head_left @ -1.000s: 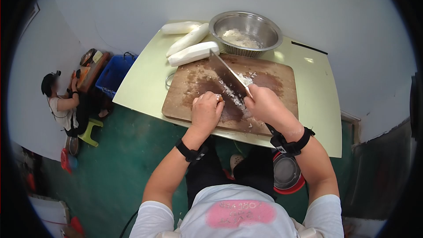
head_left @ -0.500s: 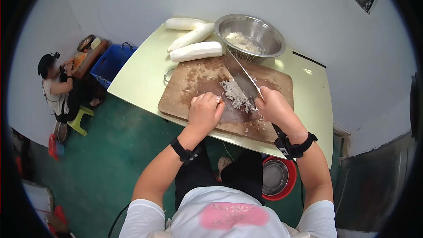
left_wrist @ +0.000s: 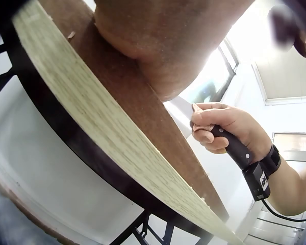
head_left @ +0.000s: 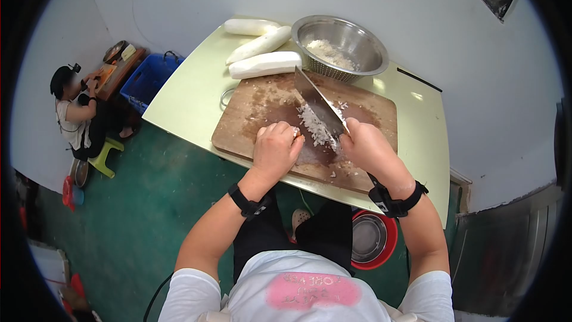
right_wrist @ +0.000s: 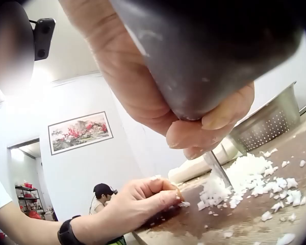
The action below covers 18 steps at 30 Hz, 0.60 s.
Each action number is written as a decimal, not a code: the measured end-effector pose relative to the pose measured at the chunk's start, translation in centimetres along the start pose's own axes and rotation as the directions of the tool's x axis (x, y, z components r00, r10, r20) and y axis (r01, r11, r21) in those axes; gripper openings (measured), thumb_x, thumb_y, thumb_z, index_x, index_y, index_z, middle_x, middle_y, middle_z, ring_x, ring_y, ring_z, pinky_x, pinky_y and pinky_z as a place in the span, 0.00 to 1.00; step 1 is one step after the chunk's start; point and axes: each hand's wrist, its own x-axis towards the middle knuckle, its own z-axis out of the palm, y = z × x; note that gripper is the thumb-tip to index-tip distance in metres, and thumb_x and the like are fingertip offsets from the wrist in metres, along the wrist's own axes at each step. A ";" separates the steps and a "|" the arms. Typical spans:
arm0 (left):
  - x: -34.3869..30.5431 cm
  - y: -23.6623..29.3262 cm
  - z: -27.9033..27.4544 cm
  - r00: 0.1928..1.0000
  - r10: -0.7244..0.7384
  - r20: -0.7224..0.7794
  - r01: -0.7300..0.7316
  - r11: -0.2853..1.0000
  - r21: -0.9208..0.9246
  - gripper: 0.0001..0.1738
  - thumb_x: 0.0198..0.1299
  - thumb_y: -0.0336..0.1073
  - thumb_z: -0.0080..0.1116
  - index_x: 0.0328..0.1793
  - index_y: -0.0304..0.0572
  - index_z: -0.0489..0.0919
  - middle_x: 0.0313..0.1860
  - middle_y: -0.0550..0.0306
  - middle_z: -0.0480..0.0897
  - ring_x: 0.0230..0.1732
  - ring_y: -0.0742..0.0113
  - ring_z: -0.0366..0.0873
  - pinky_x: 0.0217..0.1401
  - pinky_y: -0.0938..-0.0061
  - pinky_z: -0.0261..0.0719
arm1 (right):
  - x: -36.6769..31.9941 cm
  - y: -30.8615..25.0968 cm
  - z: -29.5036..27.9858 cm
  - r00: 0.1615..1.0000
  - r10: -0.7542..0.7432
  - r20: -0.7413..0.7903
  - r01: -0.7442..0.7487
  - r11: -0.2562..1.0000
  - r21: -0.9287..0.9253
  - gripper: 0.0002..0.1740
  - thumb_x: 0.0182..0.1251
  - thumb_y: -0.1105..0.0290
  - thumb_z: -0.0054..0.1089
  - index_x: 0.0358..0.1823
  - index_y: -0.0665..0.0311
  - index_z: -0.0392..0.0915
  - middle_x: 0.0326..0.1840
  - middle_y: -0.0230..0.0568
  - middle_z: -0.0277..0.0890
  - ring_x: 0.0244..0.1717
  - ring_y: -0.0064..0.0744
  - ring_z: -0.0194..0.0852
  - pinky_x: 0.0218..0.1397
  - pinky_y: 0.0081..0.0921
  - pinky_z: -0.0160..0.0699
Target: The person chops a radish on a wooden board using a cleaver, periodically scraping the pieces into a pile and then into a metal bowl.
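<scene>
The right hand grips a cleaver by its dark handle. In the right wrist view its blade stands edge down among finely chopped white pieces. On the wooden cutting board, the left hand rests with curled fingers, left of the chopped pieces. A small orange-brown thing shows at the left hand's fingertips; what it is cannot be told. Blade and left hand are apart.
Several peeled white radishes lie behind the board, beside a steel perforated bowl holding white shreds. A metal ring is at the board's left. Another person sits at far left by a blue crate.
The cleaver has moved left, back over the chopped pieces, since half a second ago, when it was farther right. The left hand has stayed at about the same place on the board.
</scene>
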 end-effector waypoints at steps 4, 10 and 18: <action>0.0 0.1 0.0 1.000 0.001 -0.001 -0.001 1.000 -0.004 0.06 0.54 0.35 0.64 0.34 0.41 0.81 0.33 0.56 0.80 0.39 0.55 0.78 0.43 0.62 0.70 | -0.6 -1.2 -0.2 1.000 0.025 0.017 -0.026 0.998 0.060 0.09 0.63 0.71 0.52 0.34 0.73 0.73 0.28 0.66 0.77 0.35 0.66 0.78 0.42 0.54 0.75; 0.0 0.3 -0.2 1.000 -0.009 0.013 0.009 1.000 0.003 0.06 0.54 0.34 0.65 0.34 0.40 0.82 0.34 0.56 0.80 0.39 0.56 0.79 0.43 0.62 0.70 | -0.4 -0.7 0.8 0.996 -0.072 0.049 0.072 0.997 0.009 0.09 0.63 0.71 0.53 0.33 0.73 0.73 0.27 0.65 0.77 0.34 0.66 0.78 0.40 0.54 0.76; 0.2 0.2 -0.3 1.000 -0.001 0.011 0.001 1.000 -0.001 0.06 0.53 0.34 0.65 0.34 0.40 0.82 0.34 0.56 0.80 0.39 0.55 0.79 0.43 0.62 0.70 | -0.1 -0.6 0.1 0.999 -0.015 0.041 0.014 1.000 0.011 0.09 0.62 0.72 0.53 0.32 0.73 0.74 0.28 0.64 0.77 0.35 0.66 0.78 0.41 0.53 0.76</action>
